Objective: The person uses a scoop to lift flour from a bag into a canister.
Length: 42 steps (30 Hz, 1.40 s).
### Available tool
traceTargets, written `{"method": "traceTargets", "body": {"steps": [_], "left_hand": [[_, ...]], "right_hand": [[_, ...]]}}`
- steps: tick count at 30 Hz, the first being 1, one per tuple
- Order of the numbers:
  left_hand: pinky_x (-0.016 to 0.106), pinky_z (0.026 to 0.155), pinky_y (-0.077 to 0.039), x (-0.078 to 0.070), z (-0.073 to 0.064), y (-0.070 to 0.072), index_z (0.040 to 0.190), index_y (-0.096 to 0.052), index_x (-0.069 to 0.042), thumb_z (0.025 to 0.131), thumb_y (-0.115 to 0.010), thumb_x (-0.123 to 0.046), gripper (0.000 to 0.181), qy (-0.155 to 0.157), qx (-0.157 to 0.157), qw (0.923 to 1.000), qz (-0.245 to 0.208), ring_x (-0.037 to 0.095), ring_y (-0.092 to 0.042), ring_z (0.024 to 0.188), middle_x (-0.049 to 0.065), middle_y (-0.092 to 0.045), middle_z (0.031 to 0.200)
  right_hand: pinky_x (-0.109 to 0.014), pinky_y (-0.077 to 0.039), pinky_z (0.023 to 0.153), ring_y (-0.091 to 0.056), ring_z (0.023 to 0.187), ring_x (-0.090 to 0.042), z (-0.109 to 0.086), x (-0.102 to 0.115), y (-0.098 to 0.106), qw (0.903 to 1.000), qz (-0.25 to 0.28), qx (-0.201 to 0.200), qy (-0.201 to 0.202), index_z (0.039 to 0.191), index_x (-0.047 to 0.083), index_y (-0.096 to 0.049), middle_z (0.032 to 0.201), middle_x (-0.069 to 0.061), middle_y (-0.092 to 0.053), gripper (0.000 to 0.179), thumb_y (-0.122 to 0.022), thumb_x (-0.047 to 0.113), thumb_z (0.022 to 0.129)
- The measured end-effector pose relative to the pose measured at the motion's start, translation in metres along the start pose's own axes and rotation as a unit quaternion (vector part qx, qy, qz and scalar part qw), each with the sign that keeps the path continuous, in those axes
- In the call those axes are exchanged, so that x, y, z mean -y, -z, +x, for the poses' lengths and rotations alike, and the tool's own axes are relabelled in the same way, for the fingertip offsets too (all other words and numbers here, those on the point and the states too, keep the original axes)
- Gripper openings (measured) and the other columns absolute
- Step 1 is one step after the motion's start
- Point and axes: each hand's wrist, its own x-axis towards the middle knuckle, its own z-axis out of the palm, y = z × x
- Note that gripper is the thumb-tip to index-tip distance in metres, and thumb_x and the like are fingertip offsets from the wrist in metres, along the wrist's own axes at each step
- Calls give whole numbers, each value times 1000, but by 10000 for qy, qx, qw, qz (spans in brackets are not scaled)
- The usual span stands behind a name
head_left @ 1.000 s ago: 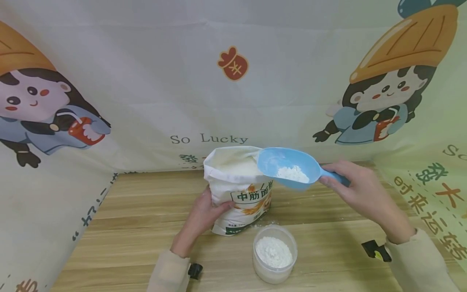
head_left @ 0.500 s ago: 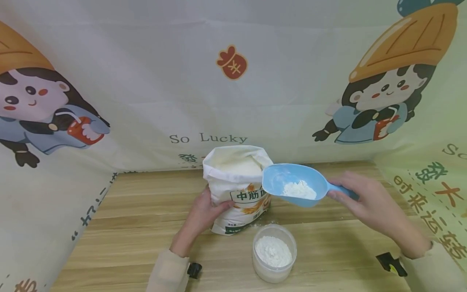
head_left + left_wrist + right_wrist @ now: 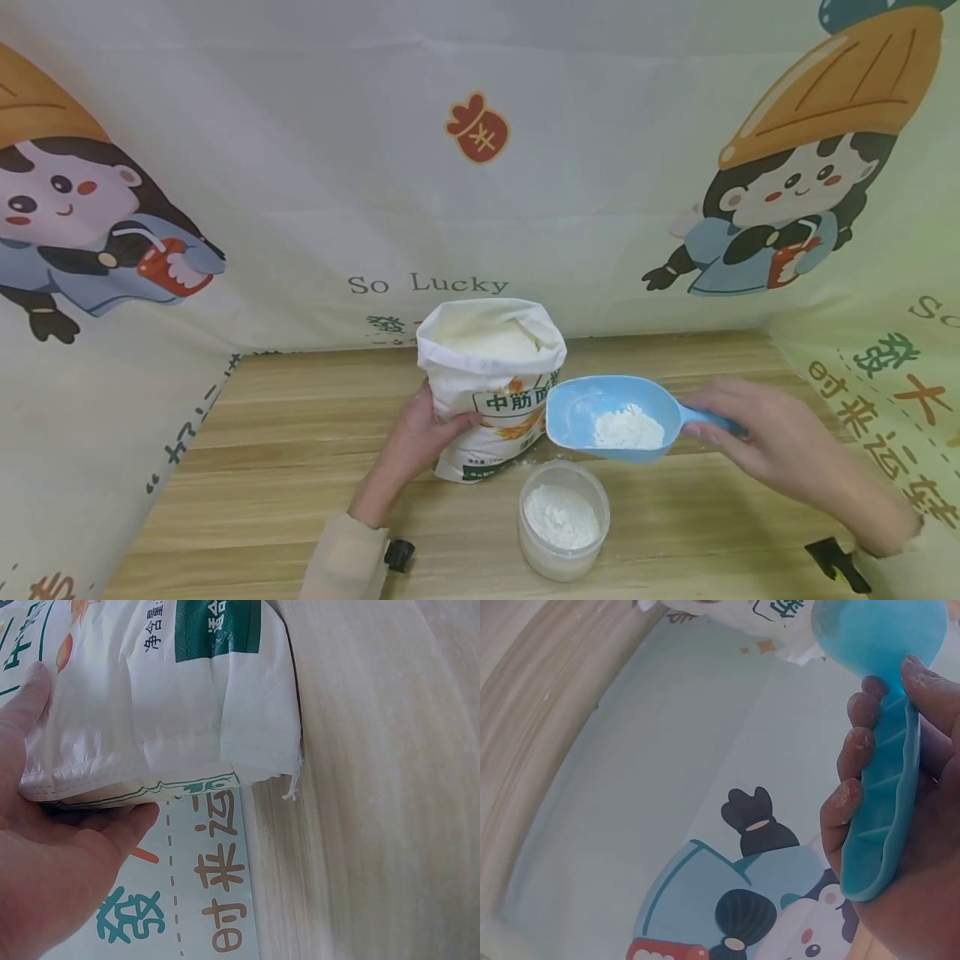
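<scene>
A white flour bag [image 3: 487, 367] with its top open stands on the table, and flour shows inside it. My left hand [image 3: 425, 425] grips the bag's left side, thumb across the front; in the left wrist view the fingers [image 3: 124, 829] reach round its edge. With my right hand [image 3: 757, 425] I hold a blue scoop [image 3: 581, 408] by its handle [image 3: 885, 802], the fingers wrapped round it. A heap of flour [image 3: 630, 427] lies in the scoop, which is level in front of the bag's right side. Below it stands a clear round tub [image 3: 558, 562] partly filled with flour.
The wood-grain table [image 3: 285, 467] carries a little spilled flour [image 3: 536, 458] between bag and tub. A printed cloth [image 3: 360, 167] with cartoon figures hangs behind and at both sides.
My right hand has moved the flour-laden scoop away from the bag's mouth, down and slightly right, nearer the tub. My left hand and the bag stay in place.
</scene>
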Motion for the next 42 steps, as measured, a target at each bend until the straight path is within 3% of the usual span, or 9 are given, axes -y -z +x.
{"method": "traceTargets", "body": {"steps": [7, 11, 17, 28, 36, 42], "left_hand": [[55, 105, -51, 0, 0, 1, 145, -47, -2, 86, -86, -23, 73, -31, -1, 10000, -53, 37, -62, 123, 18, -65, 133], [55, 105, -51, 1, 0, 1, 145, -48, -3, 87, -85, -23, 72, -44, -3, 10000, -36, 37, -62, 123, 18, -65, 133], [56, 104, -51, 1, 0, 0, 145, -48, -3, 87, -85, -23, 72, -56, -12, 10000, -5, 37, -63, 122, 19, -65, 133], [56, 105, -50, 0, 0, 0, 147, -45, -4, 88, -85, -25, 75, 18, 29, 10000, 3, 38, -61, 124, 18, -64, 135], [56, 105, -50, 0, -1, 0, 146, -47, -3, 88, -85, -24, 72, -46, 37, 10000, 5, 37, -61, 124, 18, -64, 134], [56, 106, -50, -1, 0, 0, 146, -46, -3, 88, -85, -24, 74, -73, 16, 10000, -7, 38, -61, 125, 19, -63, 135]], "right_hand": [[-29, -56, 61, -64, 81, -3, -4, 3, 3, 9995, -123, 278, -5, 105, 22, -78, 95, 17, -70, 24, -86, 25, 83], [-22, -48, 56, -56, 77, 5, -5, 5, 5, 9989, -101, 446, 58, 108, 24, -78, 93, 20, -67, 23, -83, 29, 86], [-21, -49, 55, -54, 76, 6, -3, 8, 10, 9970, -200, 720, 203, 108, 24, -79, 91, 22, -64, 20, -80, 32, 89], [-25, -51, 55, -58, 76, -1, 1, 15, 14, 9918, -436, 1001, 658, 105, 22, -80, 91, 18, -64, 20, -80, 34, 89], [-26, -52, 57, -56, 74, -5, 7, 27, 15, 9864, -670, 1230, 859, 103, 20, -79, 88, 16, -63, 24, -85, 26, 81], [-30, -57, 61, -63, 78, -11, 12, 38, 15, 9819, -1053, 1295, 895, 101, 20, -79, 89, 12, -65, 27, -89, 27, 77]]}}
